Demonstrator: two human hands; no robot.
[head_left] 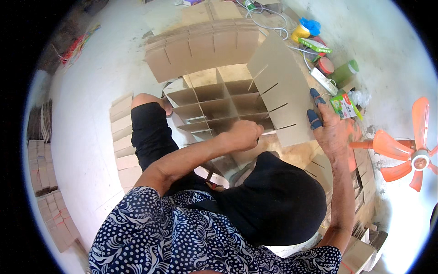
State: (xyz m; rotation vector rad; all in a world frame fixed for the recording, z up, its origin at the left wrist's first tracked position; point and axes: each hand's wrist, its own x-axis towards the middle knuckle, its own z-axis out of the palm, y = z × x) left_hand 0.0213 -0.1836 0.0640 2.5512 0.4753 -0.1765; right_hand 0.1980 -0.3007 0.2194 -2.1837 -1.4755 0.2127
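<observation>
A grid of slotted cardboard dividers (214,108) lies in front of me between my legs, its strips crossing to form several cells. A slotted cardboard sheet (285,86) stands tilted at the grid's right side, its slots toward the grid. My right hand (329,132) grips this sheet by its right edge; blue coverings wrap two of its fingers. My left hand (242,135) is closed in a fist at the grid's near right part. What its fingers hold is hidden.
Stacked slotted cardboard strips (200,48) stand beyond the grid. To the right are a white power strip (323,81), a green bottle (344,72), a green-and-white packet (343,106) and an orange fan (417,155). More cardboard bundles (59,217) lie at far left.
</observation>
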